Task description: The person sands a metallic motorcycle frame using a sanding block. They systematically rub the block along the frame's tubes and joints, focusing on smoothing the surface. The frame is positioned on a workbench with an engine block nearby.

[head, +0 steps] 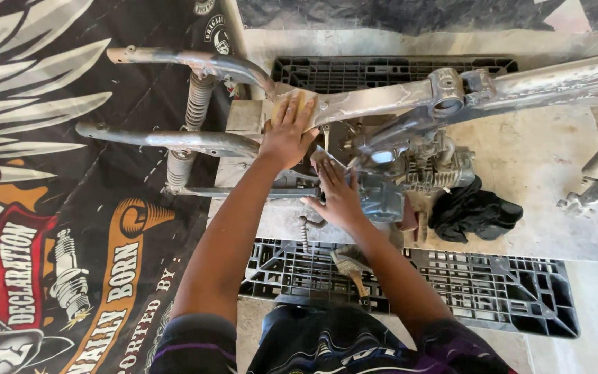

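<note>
My left hand [286,135] pressed a tan sanding pad [292,104] flat against the bare metal motorcycle frame [382,100]. Just below that frame tube, my right hand [337,197] rested open-fingered against the engine [410,173], gripping nothing.

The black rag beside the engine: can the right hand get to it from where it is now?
Probably yes. The right hand rests on the engine, and the black rag lies just past it on the slab. Nothing covers the rag; the hand would only have to skirt the engine's near side.
</note>
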